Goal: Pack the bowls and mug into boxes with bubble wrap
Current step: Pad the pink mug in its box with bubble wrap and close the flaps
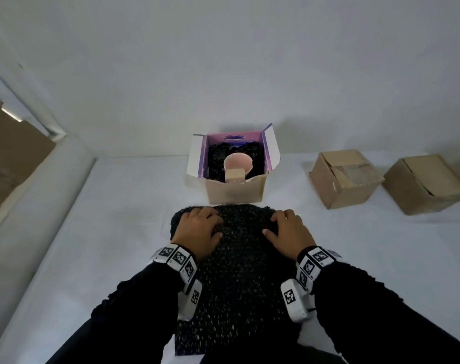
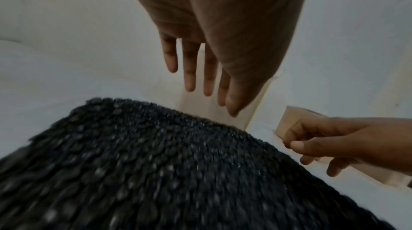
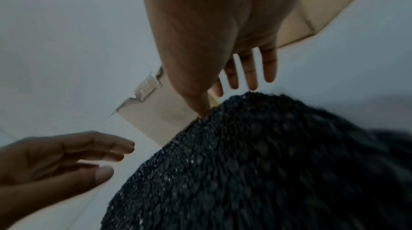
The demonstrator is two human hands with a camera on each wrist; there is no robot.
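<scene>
Closest to the person, a long sheet of black bubble wrap (image 1: pixel 236 279) lies flat on the white worktop (image 1: pixel 92 245), running away from the body between two dark sleeves (image 1: pixel 134 311). Each wrist carries a white band printed with square black-and-white markers (image 1: pixel 177 261).

At the far end of the sheet the wrap humps up over something underneath; what it covers cannot be seen. The left hand (image 1: pixel 197 229) lies on the left side of that hump, and the right hand (image 1: pixel 289 232) on the right side. From the head view both sit on the wrap with fingers bent over its curve. The wrist views show the left grip with fingers (image 2: pixel 189 68) straight and spread above the wrap, and the right grip with fingers (image 3: pixel 247 68) likewise straight and apart, the thumb tip touching the wrap's edge. Neither hand is clamped on anything.

Just beyond the hump stands an open cardboard box (image 1: pixel 234 190), its flaps up and purple on the inside. It is lined with more black bubble wrap, and a pink bowl (image 1: pixel 238 164) sits in it, mouth showing. A small folded cardboard tab (image 1: pixel 234 176) stands in front of the bowl at the box's near wall.

Farther right on the worktop, well apart from the open box, are two closed brown boxes (image 1: pixel 344 177), side by side. A plain white wall rises behind everything.
</scene>
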